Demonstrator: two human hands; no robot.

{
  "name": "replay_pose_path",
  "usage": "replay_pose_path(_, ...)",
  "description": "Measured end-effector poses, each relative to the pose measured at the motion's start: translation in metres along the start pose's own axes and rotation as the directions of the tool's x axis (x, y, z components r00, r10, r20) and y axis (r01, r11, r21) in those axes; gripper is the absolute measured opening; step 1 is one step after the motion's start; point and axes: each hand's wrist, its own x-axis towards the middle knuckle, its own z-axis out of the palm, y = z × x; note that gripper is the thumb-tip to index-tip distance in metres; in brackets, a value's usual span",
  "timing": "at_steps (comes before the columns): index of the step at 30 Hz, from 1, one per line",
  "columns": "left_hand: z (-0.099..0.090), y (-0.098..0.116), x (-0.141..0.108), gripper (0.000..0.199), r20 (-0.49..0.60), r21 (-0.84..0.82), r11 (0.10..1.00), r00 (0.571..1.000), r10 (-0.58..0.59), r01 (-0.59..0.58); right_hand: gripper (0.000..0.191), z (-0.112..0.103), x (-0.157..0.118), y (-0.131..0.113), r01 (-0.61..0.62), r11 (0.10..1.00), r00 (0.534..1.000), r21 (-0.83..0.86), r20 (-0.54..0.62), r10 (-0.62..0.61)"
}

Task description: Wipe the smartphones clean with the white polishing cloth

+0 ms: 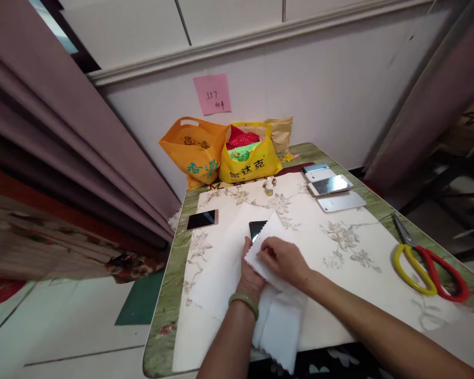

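Note:
A black-screened phone (256,229) rests in my left hand (249,276), its lower part hidden under a white cleaning cloth (276,229) with a zigzag edge. My right hand (282,258) pinches the cloth and presses it over the phone. The rest of the cloth hangs down below my wrists towards the table's front edge. A green bangle circles my left wrist. Beneath my hands, a plain white sheet (217,284) lies on the flowered mat. Another phone (202,219), dark-screened with a rose-gold rim, lies to the left.
Several phones (332,185) lie in a group at the back right. Scissors (414,263) with yellow and red handles are at the right edge. A small bottle (269,186) stands mid-back. Behind are an orange bag (199,152), a filled yellow bag (250,163) and a brown pouch (281,132).

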Motion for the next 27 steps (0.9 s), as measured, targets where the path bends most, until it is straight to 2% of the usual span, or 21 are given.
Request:
replay_pose_path(2,-0.001,0.000,0.002,0.041,-0.028,-0.021,1.000,1.000,0.013,-0.014,0.017,0.010,0.005,-0.010,0.033,0.994,0.998,-0.104,0.062,-0.027)
replay_pose_path(7,0.003,-0.001,0.008,0.028,-0.108,-0.016,0.997,0.991,0.079,-0.081,0.024,0.023,0.030,-0.018,-0.014,0.942,0.989,-0.334,0.131,0.062)
replay_pose_path(12,0.014,-0.001,0.010,0.026,-0.064,-0.008,0.996,0.994,0.083,-0.084,0.026,0.026,0.061,-0.011,-0.073,0.894,0.984,-0.441,0.117,0.138)
replay_pose_path(17,0.017,0.000,0.003,0.034,-0.062,0.095,0.990,0.992,0.112,-0.106,0.029,0.028,0.083,0.002,-0.185,0.866,0.974,-0.464,0.031,0.225)
replay_pose_path(22,0.014,-0.002,0.000,0.032,-0.062,0.173,0.984,0.997,0.055,-0.044,0.029,0.023,0.089,0.012,-0.375,0.835,0.925,-0.404,-0.097,0.368)
replay_pose_path(24,0.013,-0.003,0.000,0.030,-0.087,0.185,0.981,0.993,0.075,-0.058,0.029,0.022,0.085,0.014,-0.377,0.836,0.925,-0.399,-0.121,0.359)
replay_pose_path(27,0.012,-0.006,0.000,0.030,-0.145,0.199,0.973,0.979,0.145,-0.114,0.029,0.022,0.072,0.013,-0.273,0.871,0.962,-0.408,-0.105,0.252)
